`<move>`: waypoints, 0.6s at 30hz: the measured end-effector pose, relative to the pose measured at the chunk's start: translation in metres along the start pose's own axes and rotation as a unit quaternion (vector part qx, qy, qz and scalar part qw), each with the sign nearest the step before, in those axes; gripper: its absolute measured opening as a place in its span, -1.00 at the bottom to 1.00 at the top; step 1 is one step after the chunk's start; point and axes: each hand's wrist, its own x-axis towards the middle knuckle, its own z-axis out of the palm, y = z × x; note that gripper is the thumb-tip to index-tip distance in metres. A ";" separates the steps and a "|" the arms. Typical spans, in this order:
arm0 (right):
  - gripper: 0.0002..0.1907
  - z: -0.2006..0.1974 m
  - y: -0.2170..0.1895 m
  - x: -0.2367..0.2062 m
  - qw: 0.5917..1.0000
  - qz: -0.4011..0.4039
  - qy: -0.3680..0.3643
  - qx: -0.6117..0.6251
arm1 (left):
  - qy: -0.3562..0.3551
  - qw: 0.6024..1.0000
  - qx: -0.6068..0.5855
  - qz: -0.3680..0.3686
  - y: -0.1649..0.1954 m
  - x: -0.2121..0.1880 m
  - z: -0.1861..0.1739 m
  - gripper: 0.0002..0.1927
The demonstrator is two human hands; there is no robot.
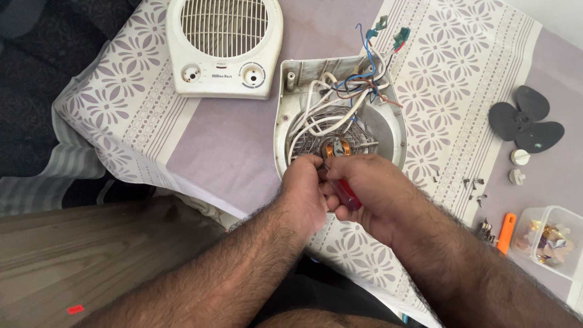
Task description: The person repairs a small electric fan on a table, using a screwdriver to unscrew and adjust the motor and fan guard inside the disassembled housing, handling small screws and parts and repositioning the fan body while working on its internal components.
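Note:
An opened white fan-heater rear housing (290,115) lies on the patterned cloth, with white, blue and brown wires (349,91) spilling over a round metal grille and a small copper-wound motor (337,147). My left hand (305,191) grips the housing's near edge beside the motor. My right hand (370,191) is closed around a red-handled screwdriver (349,195) whose tip points at the motor. The detached white front cover (225,45) with its grille and two knob holes lies at the far left.
A dark plastic fan blade (526,120) and two white knobs (519,166) lie to the right. Small screws and clips (475,183) are scattered nearby. An orange tool handle (505,232) rests beside a clear plastic box (554,240). Wooden floor shows at lower left.

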 end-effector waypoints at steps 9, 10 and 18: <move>-0.85 0.001 0.000 -0.004 1.000 0.002 0.009 -0.006 | -0.007 1.000 0.009 0.005 0.001 -0.009 0.001 -0.75; -0.85 0.001 0.000 -0.004 1.000 0.003 0.009 -0.004 | -0.002 1.000 0.012 0.003 0.001 -0.009 0.001 -0.75; -0.84 0.001 0.000 -0.002 1.000 0.013 0.016 0.001 | 0.005 1.000 0.020 0.006 0.001 -0.001 0.000 -0.73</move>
